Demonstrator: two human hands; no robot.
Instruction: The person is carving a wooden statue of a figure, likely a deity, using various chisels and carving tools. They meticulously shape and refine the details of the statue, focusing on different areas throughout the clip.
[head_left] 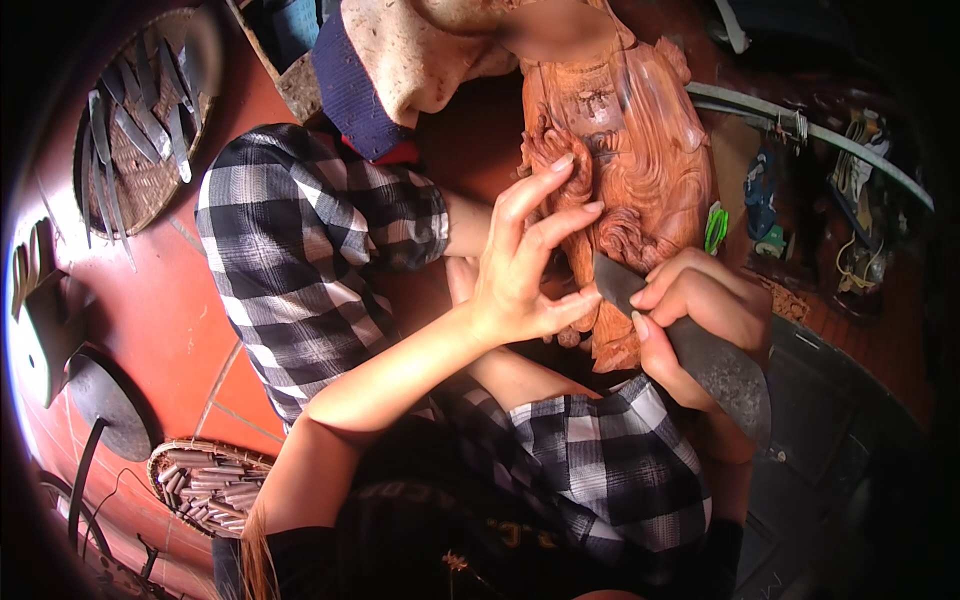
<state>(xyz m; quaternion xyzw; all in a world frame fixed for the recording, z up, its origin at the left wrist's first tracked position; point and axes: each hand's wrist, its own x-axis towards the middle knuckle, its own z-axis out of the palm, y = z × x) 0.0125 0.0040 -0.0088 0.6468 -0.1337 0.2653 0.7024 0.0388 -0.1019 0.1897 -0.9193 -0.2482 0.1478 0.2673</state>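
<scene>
Reddish wooden carving, propped on checkered lap near top centre. Left hand spread, fingertips resting on its scrollwork. Right hand clamped around dark flat blade, tip seemingly touching the carving's lower edge. Woven tray lower left.

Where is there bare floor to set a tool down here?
Bare red tile floor lies between the round basket of blades, the checked-cloth knee and the lower basket of rods. Around the wooden carving and both hands it is crowded.
</scene>
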